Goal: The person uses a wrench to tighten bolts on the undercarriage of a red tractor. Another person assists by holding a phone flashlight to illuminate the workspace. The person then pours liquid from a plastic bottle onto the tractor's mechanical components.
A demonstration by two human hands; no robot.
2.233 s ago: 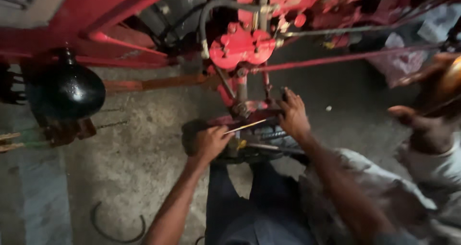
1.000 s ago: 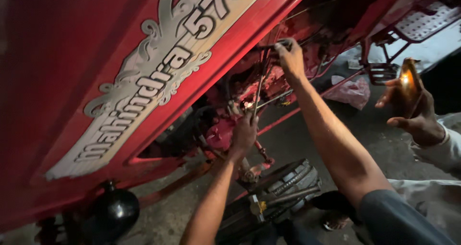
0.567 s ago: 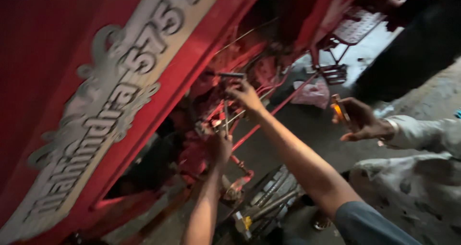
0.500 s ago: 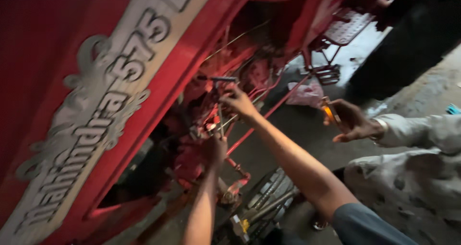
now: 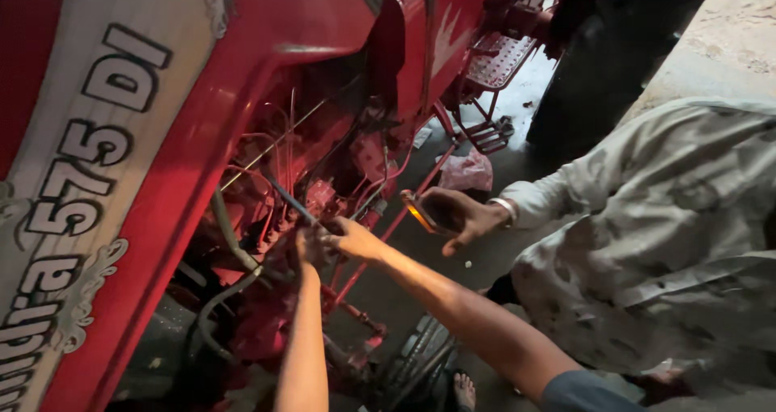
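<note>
Concrete floor (image 5: 517,166), dim; near, a bare foot (image 5: 464,389); left hand (image 5: 305,246) closed around a thin rod (image 5: 284,198) inside the red tractor (image 5: 267,24) engine bay; right hand (image 5: 349,238) just beside it, fingers curled, grip unclear; beyond, a co-worker's hand (image 5: 457,216) held a lit phone (image 5: 419,215); footstep (image 5: 495,60) farthest.
</note>
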